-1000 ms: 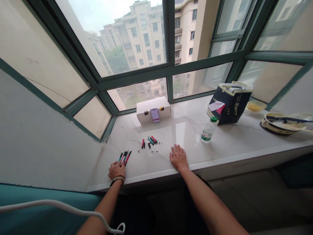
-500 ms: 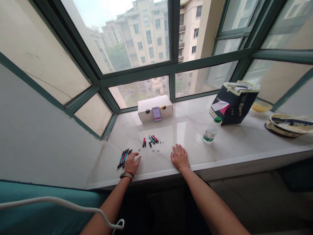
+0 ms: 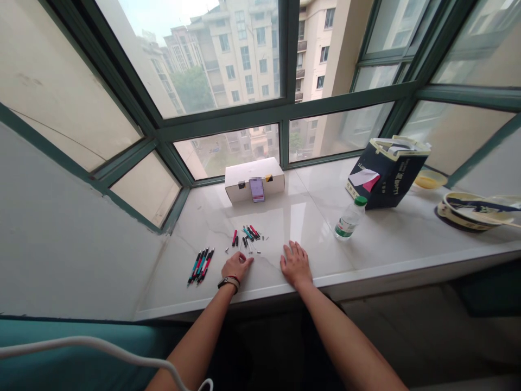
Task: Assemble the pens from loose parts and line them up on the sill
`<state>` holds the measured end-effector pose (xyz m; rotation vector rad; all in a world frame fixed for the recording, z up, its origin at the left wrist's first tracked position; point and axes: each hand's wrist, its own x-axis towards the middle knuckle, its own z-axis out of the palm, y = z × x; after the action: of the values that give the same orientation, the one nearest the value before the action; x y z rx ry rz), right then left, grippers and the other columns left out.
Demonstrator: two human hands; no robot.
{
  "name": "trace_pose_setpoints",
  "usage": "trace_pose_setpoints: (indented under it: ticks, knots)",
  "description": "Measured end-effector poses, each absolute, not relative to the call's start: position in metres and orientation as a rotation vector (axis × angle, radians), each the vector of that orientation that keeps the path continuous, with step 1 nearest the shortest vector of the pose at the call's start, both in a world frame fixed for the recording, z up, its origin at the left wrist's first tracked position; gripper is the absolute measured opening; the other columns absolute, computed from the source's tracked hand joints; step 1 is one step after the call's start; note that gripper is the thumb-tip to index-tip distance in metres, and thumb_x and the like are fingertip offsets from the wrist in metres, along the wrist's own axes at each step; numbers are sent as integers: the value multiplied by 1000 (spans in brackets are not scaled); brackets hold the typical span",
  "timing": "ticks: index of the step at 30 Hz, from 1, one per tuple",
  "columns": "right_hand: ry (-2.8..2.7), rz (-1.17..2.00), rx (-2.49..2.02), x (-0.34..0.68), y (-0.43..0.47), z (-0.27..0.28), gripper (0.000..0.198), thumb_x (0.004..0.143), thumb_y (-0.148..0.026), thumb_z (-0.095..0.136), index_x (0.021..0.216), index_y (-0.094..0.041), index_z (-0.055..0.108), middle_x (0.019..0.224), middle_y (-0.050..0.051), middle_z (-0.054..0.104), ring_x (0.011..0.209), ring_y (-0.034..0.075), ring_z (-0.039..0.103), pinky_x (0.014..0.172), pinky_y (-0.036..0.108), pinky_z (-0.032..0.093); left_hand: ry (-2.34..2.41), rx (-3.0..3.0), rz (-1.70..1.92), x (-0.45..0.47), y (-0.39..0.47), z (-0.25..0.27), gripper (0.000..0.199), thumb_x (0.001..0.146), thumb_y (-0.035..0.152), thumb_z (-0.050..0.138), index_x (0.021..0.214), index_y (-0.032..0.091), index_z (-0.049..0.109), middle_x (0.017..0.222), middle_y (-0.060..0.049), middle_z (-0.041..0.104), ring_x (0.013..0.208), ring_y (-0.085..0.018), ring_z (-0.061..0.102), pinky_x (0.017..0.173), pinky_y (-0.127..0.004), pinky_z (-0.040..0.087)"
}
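Note:
My left hand (image 3: 237,266), with a watch on its wrist, rests low over the white sill (image 3: 268,293). Its fingers are loosely bent and a little apart, close to the small pen parts, with nothing visible in them. A row of assembled pens (image 3: 201,266) in black, red and teal lies to its left. Beyond it are loose pen barrels (image 3: 251,232), a red barrel piece (image 3: 234,238) and several thin refills and tiny metal tips. My right hand (image 3: 296,264) lies flat on the sill with fingers spread, holding nothing.
A white box (image 3: 274,182) with a purple phone-like object (image 3: 257,189) against it stands by the window. Rightward are a green-capped water bottle (image 3: 347,220), a dark paper bag (image 3: 393,182), a yellowish bowl (image 3: 429,180) and a patterned food bowl (image 3: 456,209). A white cable (image 3: 101,348) crosses the lower left.
My left hand has moved right, away from the row of pens and towards the loose parts. My right hand stays flat in place. The view has shifted slightly.

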<state>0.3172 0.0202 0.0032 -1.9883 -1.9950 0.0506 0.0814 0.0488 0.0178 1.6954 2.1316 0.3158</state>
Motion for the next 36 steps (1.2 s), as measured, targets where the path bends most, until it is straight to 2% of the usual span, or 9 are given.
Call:
trace_pose_setpoints:
  ticks: [6, 14, 22, 26, 36]
  knots:
    - [-1987, 27, -1974, 317, 21, 1, 45, 91, -34, 42, 133, -19, 52, 148, 12, 40, 138, 28, 29, 110, 41, 18, 2089, 1673, 294, 72, 59, 19, 30, 80, 52, 56, 80, 24, 68, 84, -4, 71, 82, -21, 65, 67, -28, 44]
    - [-1990, 65, -1985, 318, 20, 4, 46, 91, -34, 42, 134, -19, 52, 149, 12, 40, 139, 28, 28, 111, 42, 16, 2138, 1549, 228, 65, 58, 23, 23, 76, 43, 58, 80, 25, 72, 91, -7, 73, 89, -24, 66, 71, -30, 46]
    - [-1987, 72, -1985, 318, 20, 4, 46, 92, -33, 42, 135, -19, 51, 149, 12, 39, 139, 28, 28, 111, 42, 16, 2092, 1516, 152, 56, 58, 22, 14, 67, 32, 65, 69, 19, 71, 75, -8, 73, 76, -21, 67, 61, -26, 44]
    - [-1984, 67, -1977, 318, 20, 4, 46, 91, -34, 42, 134, -19, 51, 149, 12, 39, 139, 28, 28, 110, 42, 17, 2062, 1536, 150, 51, 51, 25, 14, 69, 31, 64, 66, 19, 70, 69, -6, 71, 70, -19, 66, 60, -25, 42]
    - [-1987, 87, -1998, 317, 20, 5, 46, 92, -34, 41, 135, -20, 50, 150, 12, 38, 139, 28, 27, 111, 42, 16, 1996, 1549, 210, 53, 25, 23, 15, 72, 31, 61, 69, 19, 70, 68, -3, 71, 70, -16, 66, 62, -23, 43]
